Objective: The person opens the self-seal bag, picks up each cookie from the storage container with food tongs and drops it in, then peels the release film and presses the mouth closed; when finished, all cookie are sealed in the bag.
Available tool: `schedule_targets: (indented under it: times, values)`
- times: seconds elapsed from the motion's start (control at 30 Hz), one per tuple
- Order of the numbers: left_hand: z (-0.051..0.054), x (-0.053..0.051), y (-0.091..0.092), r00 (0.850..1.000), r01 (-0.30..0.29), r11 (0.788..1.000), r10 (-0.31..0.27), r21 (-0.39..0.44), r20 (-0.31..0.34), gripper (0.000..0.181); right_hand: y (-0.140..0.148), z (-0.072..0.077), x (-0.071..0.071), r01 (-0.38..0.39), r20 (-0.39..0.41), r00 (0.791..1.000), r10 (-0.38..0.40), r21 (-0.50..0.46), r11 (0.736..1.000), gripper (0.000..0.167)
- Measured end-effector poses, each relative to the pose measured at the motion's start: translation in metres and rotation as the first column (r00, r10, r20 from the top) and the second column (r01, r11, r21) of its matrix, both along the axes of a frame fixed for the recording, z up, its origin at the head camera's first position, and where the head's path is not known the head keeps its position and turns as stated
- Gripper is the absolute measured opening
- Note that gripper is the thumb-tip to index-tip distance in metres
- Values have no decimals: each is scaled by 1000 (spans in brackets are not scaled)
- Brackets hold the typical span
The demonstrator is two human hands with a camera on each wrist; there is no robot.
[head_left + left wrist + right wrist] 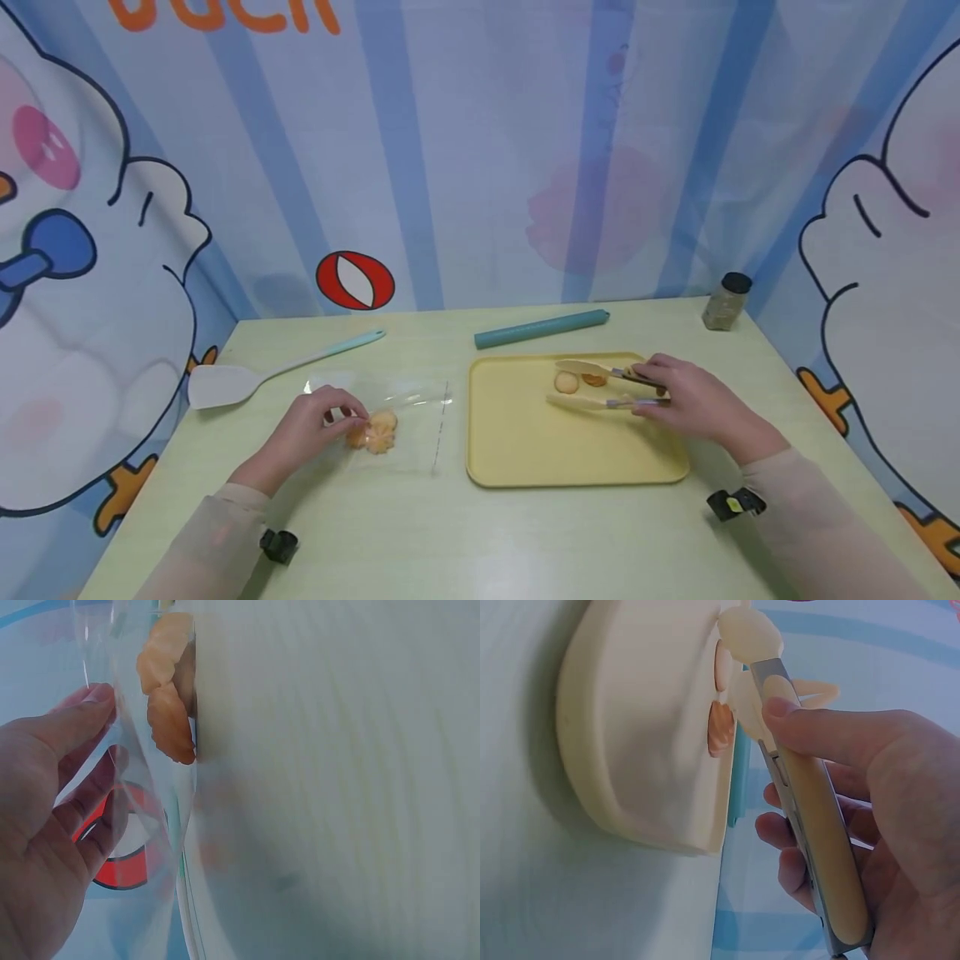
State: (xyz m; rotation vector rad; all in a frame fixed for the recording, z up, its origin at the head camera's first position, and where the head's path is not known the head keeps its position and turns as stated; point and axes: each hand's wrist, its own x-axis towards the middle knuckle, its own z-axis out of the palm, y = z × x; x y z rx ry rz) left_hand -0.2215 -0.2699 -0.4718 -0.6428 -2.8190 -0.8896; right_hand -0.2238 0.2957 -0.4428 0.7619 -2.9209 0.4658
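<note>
My left hand (318,427) pinches the edge of a clear plastic bag (416,433) lying on the table, with several orange-brown cookies (380,432) inside it. In the left wrist view the thumb and a finger of that hand (56,780) hold the film beside the cookies (171,724). Over the yellow tray (540,467), my right hand (693,404) grips tongs (577,402) with cream tips, spread apart. Two round cookies lie on the tray near the tips, one pale (566,382) and one darker (595,379). The right wrist view shows the fingers curled round the tongs' handle (817,825).
A white spatula (225,386) with a mint handle lies at the back left. Behind the tray is a teal stick (540,329). A small jar (726,302) with a black lid stands at the back right, near the curtain.
</note>
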Motion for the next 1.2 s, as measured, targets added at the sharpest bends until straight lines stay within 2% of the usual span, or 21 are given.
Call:
schedule_targets:
  times: [0.23,0.6,1.2]
  values:
    - [-1,-2,0,1000,6,1000,-6,-10,7,16,1,4,-9,-6,28,1000,5,42,999,57]
    - [-2,-1,2,1000,19,1000,-19,-14,1,13,-6,17,-10,-47,37,998,44,77,996,49]
    - [0,1,2,1000,6,1000,-6,-2,2,15,-23,12,0,-120,-23,992,120,22,993,50]
